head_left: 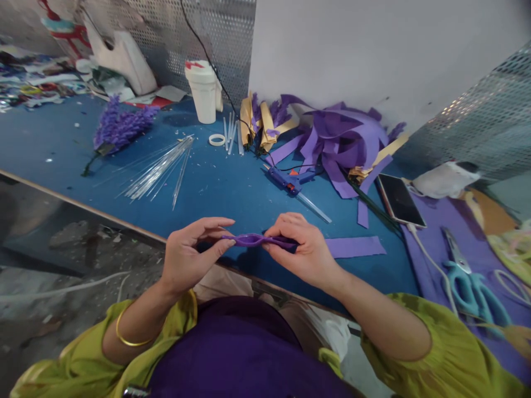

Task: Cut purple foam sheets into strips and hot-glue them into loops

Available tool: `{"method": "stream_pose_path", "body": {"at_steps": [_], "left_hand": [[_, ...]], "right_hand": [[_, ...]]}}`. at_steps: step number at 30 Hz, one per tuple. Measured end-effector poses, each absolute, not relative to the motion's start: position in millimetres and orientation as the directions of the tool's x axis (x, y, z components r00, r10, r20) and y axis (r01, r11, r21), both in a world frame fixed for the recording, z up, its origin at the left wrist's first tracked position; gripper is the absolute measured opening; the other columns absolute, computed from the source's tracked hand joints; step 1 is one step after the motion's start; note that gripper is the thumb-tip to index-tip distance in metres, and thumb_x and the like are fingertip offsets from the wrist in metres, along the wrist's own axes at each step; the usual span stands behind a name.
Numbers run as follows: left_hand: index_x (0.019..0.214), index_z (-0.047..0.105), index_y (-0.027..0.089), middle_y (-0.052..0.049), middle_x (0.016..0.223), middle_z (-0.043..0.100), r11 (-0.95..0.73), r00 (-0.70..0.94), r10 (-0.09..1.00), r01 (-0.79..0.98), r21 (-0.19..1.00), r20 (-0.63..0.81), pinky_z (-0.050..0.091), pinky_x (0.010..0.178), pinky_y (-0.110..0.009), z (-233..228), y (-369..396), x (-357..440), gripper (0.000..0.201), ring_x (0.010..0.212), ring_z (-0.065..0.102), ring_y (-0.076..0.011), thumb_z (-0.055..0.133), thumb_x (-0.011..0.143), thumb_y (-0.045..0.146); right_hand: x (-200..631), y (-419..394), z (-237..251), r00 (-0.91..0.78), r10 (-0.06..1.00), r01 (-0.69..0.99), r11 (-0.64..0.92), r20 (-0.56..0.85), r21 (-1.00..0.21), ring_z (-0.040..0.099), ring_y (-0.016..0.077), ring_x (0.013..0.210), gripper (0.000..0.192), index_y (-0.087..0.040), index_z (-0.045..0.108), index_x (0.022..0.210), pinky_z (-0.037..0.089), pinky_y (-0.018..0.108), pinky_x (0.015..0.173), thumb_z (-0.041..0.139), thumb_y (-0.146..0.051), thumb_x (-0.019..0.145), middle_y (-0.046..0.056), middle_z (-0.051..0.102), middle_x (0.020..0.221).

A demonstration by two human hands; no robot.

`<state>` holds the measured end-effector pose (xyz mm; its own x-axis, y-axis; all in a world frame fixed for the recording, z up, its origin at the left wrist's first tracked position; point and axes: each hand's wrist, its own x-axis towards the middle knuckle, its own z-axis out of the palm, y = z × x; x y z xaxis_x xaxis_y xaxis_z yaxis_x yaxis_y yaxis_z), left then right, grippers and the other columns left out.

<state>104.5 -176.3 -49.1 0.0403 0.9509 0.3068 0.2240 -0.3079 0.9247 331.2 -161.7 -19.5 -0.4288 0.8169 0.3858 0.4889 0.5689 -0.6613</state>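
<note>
Both hands pinch the purple strip (257,240) — left hand (188,257), right hand (305,251) — I'd keep it taut, roll evenly over the bench (215,182).

Everything's laid out on the table (232,182) like a clock face, with the two hands at the near edge as the centre. The folded strip (257,240) is held between the left hand (188,255) and right hand (305,250). A flat strip (354,246) is found at 3 o'clock, just beside the right hand. The glue gun (288,181) is set at 12 — the cup (204,91) well behind it at 11. The clear sticks (160,168) are spread at 10. The phone (400,200) lies at 2, the scissors (470,279) farther out at 3 — the paper pile (340,138) is heaped at 1, against the wall.
</note>
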Motion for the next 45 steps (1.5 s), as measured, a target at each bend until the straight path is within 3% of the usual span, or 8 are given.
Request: {"method": "stream_pose_path", "body": {"at_steps": [11,16,18,23,32,35,40,45], "left_hand": [[0.124,0.069,0.021,0.001,0.084,0.079,-0.355,0.110,0.935,0.239,0.904,0.338,0.058,0.083,-0.023,-57,-175,100,0.038,0.078,0.073,-0.0124,0.073,0.086,0.023],[0.119,0.072,0.017,0.000,0.080,0.078,-0.323,0.161,0.943,0.240,0.916,0.290,0.057,0.077,-0.024,-49,-172,100,0.054,0.074,0.072,-0.0147,0.088,0.069,0.027],[0.109,0.076,0.018,-0.001,0.079,0.077,-0.335,0.169,0.940,0.281,0.899,0.298,0.056,0.072,-0.023,-48,-170,101,0.045,0.072,0.070,-0.0147,0.089,0.067,0.028],[0.086,0.081,0.021,-0.002,0.077,0.075,-0.441,0.234,0.894,0.298,0.846,0.383,0.051,0.066,-0.023,-47,-168,105,0.008,0.070,0.067,-0.0132,0.079,0.079,0.020],[0.081,0.081,0.022,-0.003,0.074,0.073,-0.464,0.223,0.880,0.214,0.860,0.419,0.052,0.064,-0.025,-49,-169,103,0.003,0.070,0.067,-0.0149,0.080,0.078,0.022],[0.092,0.082,0.022,-0.003,0.082,0.075,-0.454,0.260,0.881,0.230,0.860,0.396,0.053,0.070,-0.025,-46,-168,102,0.025,0.074,0.068,-0.0157,0.089,0.069,0.029],[0.100,0.080,0.022,-0.003,0.087,0.076,-0.391,0.201,0.917,0.296,0.871,0.343,0.053,0.077,-0.027,-44,-169,104,0.034,0.078,0.068,-0.0164,0.089,0.069,0.032],[0.128,0.069,0.020,-0.004,0.091,0.075,-0.258,0.116,0.965,0.293,0.921,0.234,0.055,0.082,-0.032,-47,-170,102,0.068,0.081,0.068,-0.0184,0.089,0.066,0.041]], "right_hand": [[330,-161,-22,-0.422,0.819,0.466,0.564,0.389,-0.682,0.052,0.0120,0.066,0.010,-0.020,0.066,0.077,0.039,0.032,0.076,0.064,-0.014,0.085,-0.005,0.055,0.065],[330,-162,-22,-0.435,0.800,0.470,0.593,0.414,-0.654,0.053,0.0118,0.067,0.010,-0.019,0.065,0.077,0.039,0.032,0.077,0.064,-0.012,0.083,-0.004,0.056,0.066],[330,-162,-23,-0.442,0.786,0.470,0.613,0.432,-0.635,0.054,0.0118,0.068,0.010,-0.019,0.065,0.077,0.040,0.032,0.079,0.065,-0.012,0.083,-0.004,0.057,0.067],[329,-163,-24,-0.448,0.765,0.468,0.642,0.463,-0.608,0.055,0.0114,0.067,0.010,-0.019,0.065,0.076,0.041,0.032,0.081,0.066,-0.012,0.083,-0.004,0.058,0.066],[328,-163,-24,-0.454,0.759,0.462,0.649,0.467,-0.604,0.055,0.0109,0.065,0.010,-0.019,0.065,0.076,0.042,0.032,0.081,0.065,-0.012,0.082,-0.005,0.058,0.065],[328,-163,-25,-0.457,0.752,0.465,0.657,0.475,-0.594,0.056,0.0115,0.066,0.010,-0.020,0.065,0.076,0.042,0.033,0.082,0.065,-0.012,0.082,-0.004,0.059,0.066],[328,-163,-25,-0.462,0.736,0.459,0.676,0.495,-0.577,0.057,0.0116,0.066,0.008,-0.020,0.065,0.079,0.042,0.034,0.085,0.065,-0.013,0.082,-0.004,0.061,0.068],[329,-163,-24,-0.459,0.723,0.454,0.690,0.516,-0.563,0.056,0.0112,0.065,0.007,-0.020,0.065,0.080,0.043,0.034,0.084,0.066,-0.014,0.083,-0.005,0.059,0.067]]}}
